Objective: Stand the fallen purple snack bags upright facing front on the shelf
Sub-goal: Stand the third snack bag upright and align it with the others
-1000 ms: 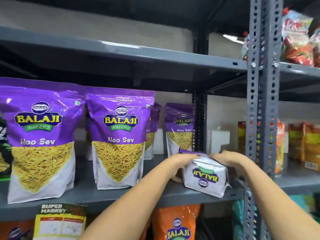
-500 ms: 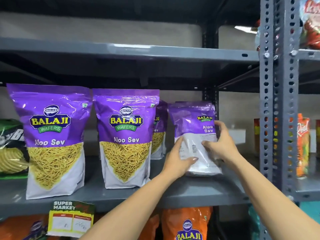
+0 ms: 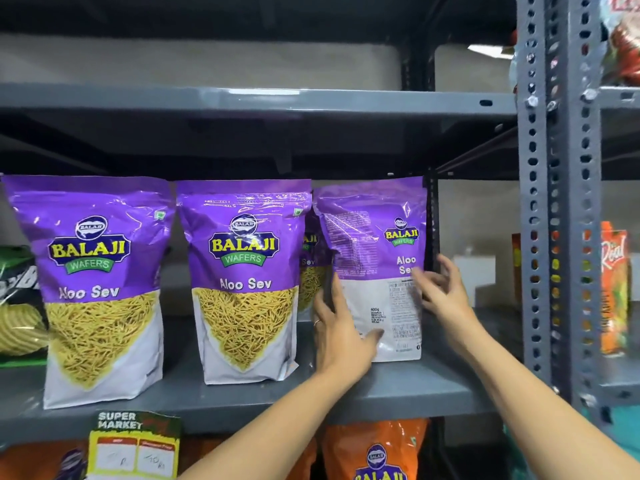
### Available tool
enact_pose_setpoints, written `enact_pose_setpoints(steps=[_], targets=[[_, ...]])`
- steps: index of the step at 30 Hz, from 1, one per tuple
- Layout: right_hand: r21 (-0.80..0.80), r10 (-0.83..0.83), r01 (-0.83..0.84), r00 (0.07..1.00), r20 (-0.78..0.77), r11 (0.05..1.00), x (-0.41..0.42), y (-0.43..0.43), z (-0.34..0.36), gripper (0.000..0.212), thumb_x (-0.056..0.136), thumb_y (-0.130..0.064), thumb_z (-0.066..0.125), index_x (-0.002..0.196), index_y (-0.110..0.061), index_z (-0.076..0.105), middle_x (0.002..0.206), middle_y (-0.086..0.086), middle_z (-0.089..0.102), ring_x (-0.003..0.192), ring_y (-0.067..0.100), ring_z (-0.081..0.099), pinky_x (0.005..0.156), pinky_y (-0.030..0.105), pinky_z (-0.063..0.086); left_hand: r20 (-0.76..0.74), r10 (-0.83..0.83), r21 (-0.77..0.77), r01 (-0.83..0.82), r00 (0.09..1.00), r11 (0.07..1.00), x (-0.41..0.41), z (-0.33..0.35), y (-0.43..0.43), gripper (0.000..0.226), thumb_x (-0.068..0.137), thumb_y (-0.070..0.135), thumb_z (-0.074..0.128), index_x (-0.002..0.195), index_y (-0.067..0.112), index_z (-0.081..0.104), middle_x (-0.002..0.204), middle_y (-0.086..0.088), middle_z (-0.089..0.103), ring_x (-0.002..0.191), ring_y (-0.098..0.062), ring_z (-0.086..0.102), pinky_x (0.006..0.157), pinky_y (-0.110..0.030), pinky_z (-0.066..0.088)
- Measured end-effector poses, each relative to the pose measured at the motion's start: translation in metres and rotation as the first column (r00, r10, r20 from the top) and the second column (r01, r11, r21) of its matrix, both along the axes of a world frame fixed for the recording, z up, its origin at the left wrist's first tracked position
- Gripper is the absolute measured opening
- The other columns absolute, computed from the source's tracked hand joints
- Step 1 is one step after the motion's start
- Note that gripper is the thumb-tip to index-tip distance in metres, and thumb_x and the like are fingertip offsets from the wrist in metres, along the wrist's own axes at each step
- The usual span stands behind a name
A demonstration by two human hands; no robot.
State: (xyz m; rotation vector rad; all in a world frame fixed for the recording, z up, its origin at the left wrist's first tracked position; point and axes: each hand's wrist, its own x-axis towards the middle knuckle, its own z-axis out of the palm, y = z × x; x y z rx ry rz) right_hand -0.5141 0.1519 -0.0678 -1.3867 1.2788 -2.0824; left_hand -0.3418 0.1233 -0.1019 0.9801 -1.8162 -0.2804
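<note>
A purple Balaji Aloo Sev bag [image 3: 374, 237] stands upright at the right end of the grey shelf [image 3: 415, 386], its printed back panel with barcode turned toward me. My left hand [image 3: 341, 337] grips its lower left edge, thumb across the white bottom. My right hand [image 3: 443, 292] rests at the bag's right edge with its fingers spread. Two more purple bags [image 3: 93, 282] [image 3: 246, 271] stand upright facing front to the left. Another purple bag [image 3: 311, 268] peeks out behind them.
A perforated grey post [image 3: 557, 202] rises just right of the bag. The upper shelf [image 3: 242, 98] hangs close above the bag tops. Orange bags [image 3: 377, 448] and a price tag [image 3: 135, 445] sit below. A green bag [image 3: 17, 299] is at far left, an orange carton [image 3: 613, 289] at right.
The bag went from lying on the shelf edge in both hands to standing upright. My right hand's fingers have since spread apart at its right edge.
</note>
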Motion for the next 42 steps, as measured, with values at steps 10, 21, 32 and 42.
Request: enact_pose_setpoints(steps=[10,21,32,42], targets=[[0.233,0.208,-0.304,0.908,0.363,0.924,-0.032,-0.031,0.009,0.026,0.096,-0.025,0.039,0.096,-0.016,0.064,0.065,0.002,0.07,0.053,0.011,0.064,0.056,0.023,0.05,-0.095,0.014,0.02,-0.012,0.995,1.0,-0.04,-0.016,0.037,0.048,0.075,0.033,0.063,0.119,0.025,0.046,0.129,0.0,0.032,0.126,-0.022,0.036,0.109,-0.032,0.033],[0.357,0.482,-0.522,0.853,0.203,0.775,-0.039,-0.031,0.007,0.087,0.043,-0.024,0.094,0.121,-0.018,0.056,0.081,0.005,0.075,0.072,0.017,0.071,0.074,0.034,0.056,-0.464,-0.169,0.414,0.382,0.87,0.826,-0.041,0.022,0.009,0.089,0.047,0.073,0.065,0.111,0.02,0.033,0.129,-0.005,0.043,0.115,-0.021,0.051,0.102,-0.037,0.042],[0.339,0.578,-0.564,0.813,0.07,0.753,-0.026,-0.035,0.016,0.081,0.035,-0.029,0.095,0.11,-0.023,0.066,0.109,0.003,0.072,0.101,0.02,0.065,0.104,0.042,0.04,-0.502,-0.254,0.413,0.488,0.826,0.769,-0.022,0.027,-0.03,0.064,0.059,0.071,0.064,0.096,0.019,0.062,0.11,-0.008,0.074,0.102,-0.025,0.069,0.097,-0.04,0.051],[0.232,0.341,-0.347,0.938,0.064,0.909,-0.019,-0.022,0.01,0.071,0.037,-0.036,0.09,0.1,-0.018,0.062,0.083,-0.002,0.073,0.07,0.008,0.069,0.073,0.032,0.054,-0.551,-0.105,0.394,0.37,0.828,0.841,-0.02,0.027,-0.042,0.059,0.098,0.054,0.028,0.135,0.015,0.054,0.14,-0.007,0.056,0.128,-0.027,0.052,0.11,-0.038,0.038]])
